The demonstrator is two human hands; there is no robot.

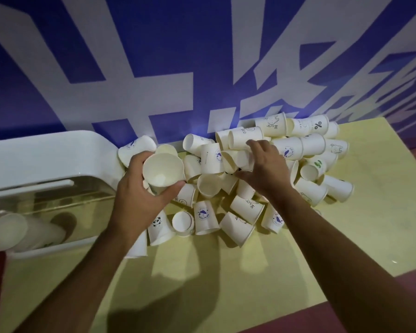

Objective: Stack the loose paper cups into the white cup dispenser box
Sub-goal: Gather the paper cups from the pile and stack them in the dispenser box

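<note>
At far left on the pale yellow tabletop (298,265), a white plastic cup dispenser box (46,152) with a rounded top and a clear window. Inside it, low at the left, a short row of nested white cups (17,230) lying sideways, mouth toward the camera. Just right of the box, left hand (139,191) clasped around a plain white paper cup (162,169), fingers curled behind the wall, thumb along the near rim, open mouth tilted toward the camera, over the left edge of the pile. From the box's right end across the middle of the table to the back edge, a heap of loose white paper cups (310,150): mostly tipped on their sides, some upside down, many printed with round blue logos, a panda, "Hi" or a percent sign. Right hand (262,167) reaching into the top of the heap, fingers bent over a sideways cup (235,158), thumb stretched out below it; clearly touching, but an actual grasp impossible to tell. Behind everything, a blue wall banner (154,51) with large white characters. Beyond the table's near right edge, a dark red surface (394,308).
</note>
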